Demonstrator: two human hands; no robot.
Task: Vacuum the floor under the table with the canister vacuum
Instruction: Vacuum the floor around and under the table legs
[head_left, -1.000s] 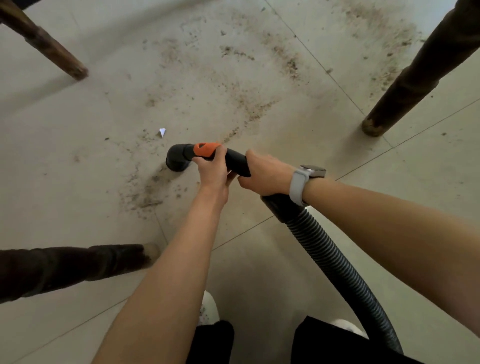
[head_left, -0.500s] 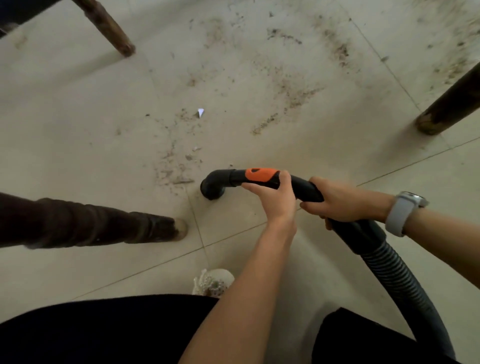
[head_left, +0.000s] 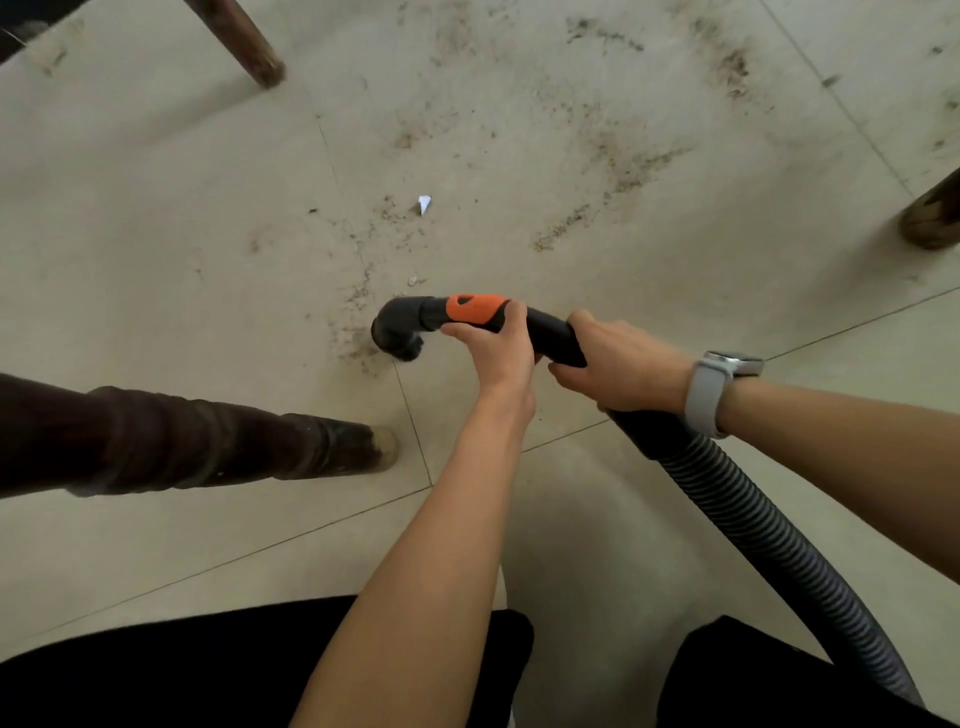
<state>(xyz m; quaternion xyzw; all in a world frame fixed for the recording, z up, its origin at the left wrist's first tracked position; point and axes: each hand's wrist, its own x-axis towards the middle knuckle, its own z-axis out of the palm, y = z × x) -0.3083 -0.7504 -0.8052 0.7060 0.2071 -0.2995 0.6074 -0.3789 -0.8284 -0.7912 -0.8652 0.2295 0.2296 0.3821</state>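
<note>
Canister vacuum's rigid black plastic wand with orange collar (head_left: 475, 307) sits in our grip: left hand (head_left: 493, 345) wrapped behind the collar, right hand (head_left: 623, 364) closed further back, ribbed grey hose (head_left: 769, 535) trailing behind. We judge it light and stiff; 2 hands steady its elbow nozzle (head_left: 397, 330) over gritty matte floor tile (head_left: 156, 208).

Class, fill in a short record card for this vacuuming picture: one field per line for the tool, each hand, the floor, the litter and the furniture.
Tool: vacuum handle, black with an orange grip, its nozzle down at the floor
Left hand: grips the handle just behind the orange part
Right hand: grips the handle further back, near the ribbed hose; grey watch on the wrist
Floor: pale tiles with patches of brown dirt
Litter: white paper scrap, beyond the nozzle
Furniture: three dark wooden legs, nearest leg at left
</note>
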